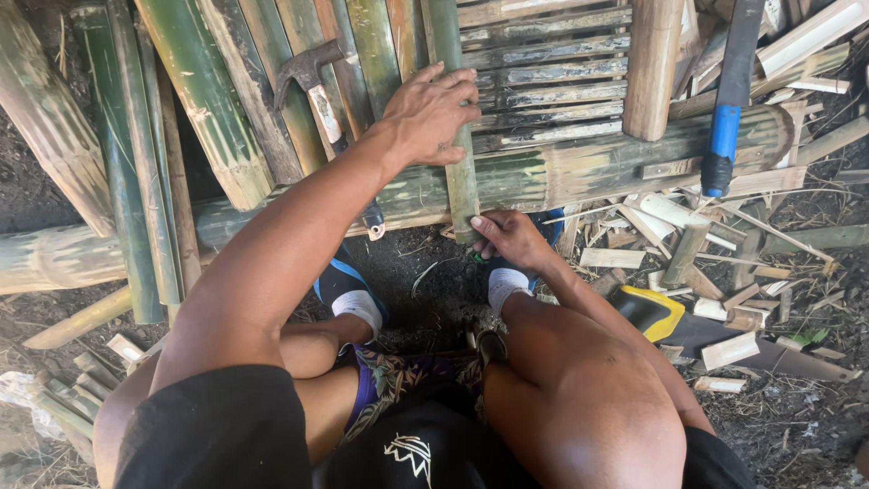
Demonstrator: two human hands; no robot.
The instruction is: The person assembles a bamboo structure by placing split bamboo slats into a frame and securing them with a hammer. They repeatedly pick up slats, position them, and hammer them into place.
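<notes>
My left hand point(430, 113) presses flat, fingers curled, on a green split bamboo slat point(457, 136) lying across a thick bamboo pole point(579, 172). My right hand point(511, 237) pinches the slat's near end, just above my feet on the dirt ground. A hammer point(312, 81) rests on bamboo slats to the left; a blue-handled saw point(729, 109) lies to the right, beside offcuts point(688, 235). I judge the slat could roll or slip sideways off the rounded pole if my left hand's pressure eases, and its split edges could cut my fingers.
</notes>
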